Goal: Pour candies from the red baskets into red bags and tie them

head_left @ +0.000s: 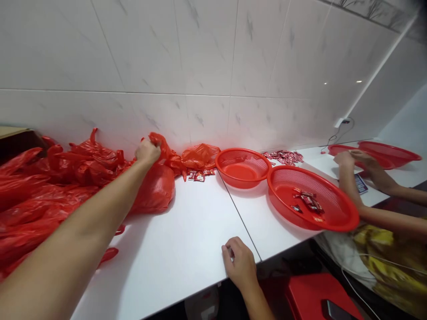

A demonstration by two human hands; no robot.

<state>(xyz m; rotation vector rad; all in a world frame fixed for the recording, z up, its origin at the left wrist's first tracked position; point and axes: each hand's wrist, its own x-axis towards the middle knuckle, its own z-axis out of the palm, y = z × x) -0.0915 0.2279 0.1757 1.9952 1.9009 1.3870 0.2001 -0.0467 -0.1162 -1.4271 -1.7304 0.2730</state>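
Note:
My left hand [147, 151] reaches out to the back of the table and is closed around the gathered top of a red plastic bag [155, 189]. The bag stands full and bulging on the white table, its contents hidden. A heap of similar red bags [76, 178] lies to its left. Just right of it sit a crumpled red bag [200, 155] and a few small red packets [199, 176]. At the table's front edge rests my right hand [239, 262], its fingers curled in with a small gap beside the thumb and nothing visible in them.
Two red baskets [243, 183] [276, 209] stand to the right, the nearer with several wrapped packets [310, 202]. Small packets [285, 157] lie heaped behind. A co-worker's hands [350, 156] are near more red baskets [390, 153]. Below, a phone [336, 310] lies on a red stool [313, 289].

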